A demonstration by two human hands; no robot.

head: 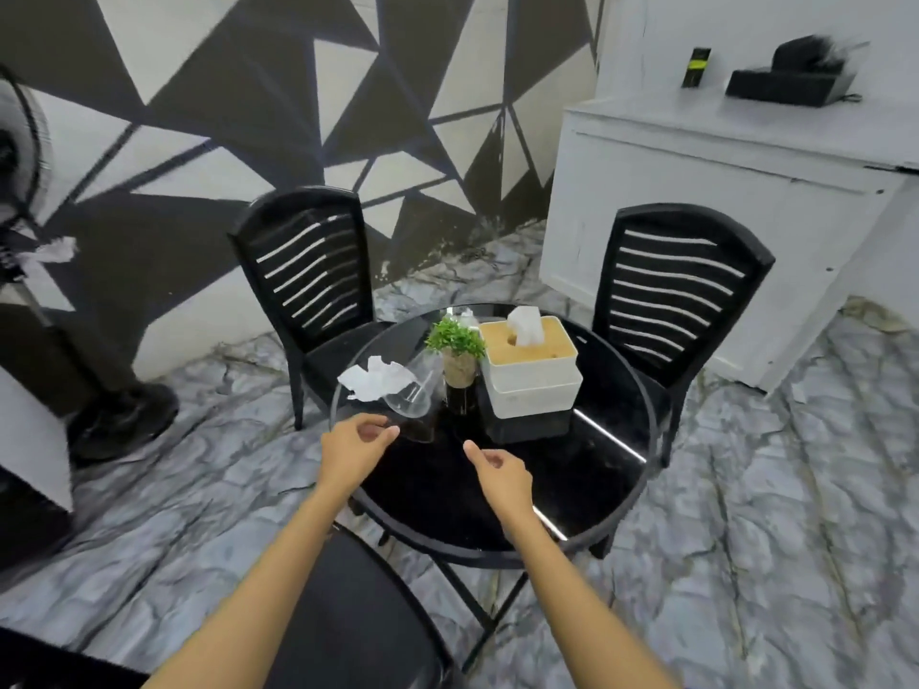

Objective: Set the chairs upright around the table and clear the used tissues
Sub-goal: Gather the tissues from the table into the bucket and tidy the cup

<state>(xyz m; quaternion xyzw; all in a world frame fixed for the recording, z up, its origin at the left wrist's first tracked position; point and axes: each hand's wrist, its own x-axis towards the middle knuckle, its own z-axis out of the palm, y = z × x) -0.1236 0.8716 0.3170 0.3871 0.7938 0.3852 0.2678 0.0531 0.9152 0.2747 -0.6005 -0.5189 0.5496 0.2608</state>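
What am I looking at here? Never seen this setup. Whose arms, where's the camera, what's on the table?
No machine: a person wears one wide-angle camera on the head, looking forward and down. The two bare arms are theirs. The left hand and right hand hover over the round black glass table, fingers loosely curled, holding nothing. On the table: crumpled white used tissues, a clear glass lying on its side, a small green potted plant, and a white tissue box with a wooden lid. Two black slatted chairs stand upright behind; a third seat sits near the camera.
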